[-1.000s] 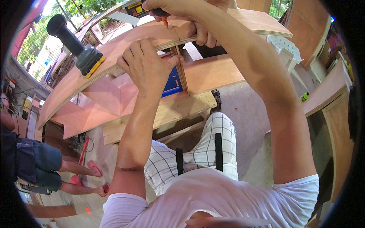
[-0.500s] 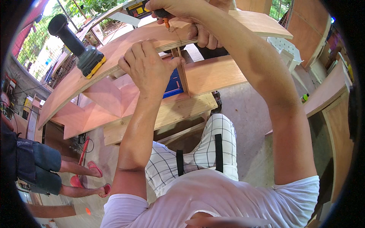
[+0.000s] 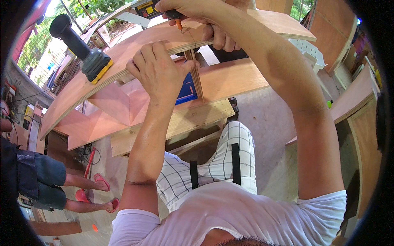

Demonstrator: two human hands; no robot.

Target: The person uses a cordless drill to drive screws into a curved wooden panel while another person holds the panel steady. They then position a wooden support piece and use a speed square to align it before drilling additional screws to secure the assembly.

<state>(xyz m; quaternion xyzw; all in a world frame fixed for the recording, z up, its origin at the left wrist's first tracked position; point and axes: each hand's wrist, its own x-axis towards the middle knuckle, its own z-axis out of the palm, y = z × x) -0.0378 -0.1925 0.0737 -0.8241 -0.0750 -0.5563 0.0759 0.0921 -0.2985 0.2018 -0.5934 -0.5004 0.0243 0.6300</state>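
Observation:
A long plywood panel [image 3: 119,61] lies across the top of an open wooden frame with upright dividers. My left hand [image 3: 158,67] grips its near edge, fingers bent over the top and thumb against a thin upright divider [image 3: 198,82]. My right hand [image 3: 184,9] is closed round a dark power tool [image 3: 172,14], whose orange tip points down at the panel top. Most of the tool's body is hidden. Under my right forearm, another person's hand [image 3: 221,37] curls over the panel's near edge.
A black-and-yellow cordless power tool [image 3: 88,57] stands on the panel's left part. A blue piece [image 3: 187,90] shows behind the divider. Below the frame is a wooden bench [image 3: 176,121]. A person in dark shorts [image 3: 45,176] stands at left; a white plastic chair [image 3: 310,55] is at right.

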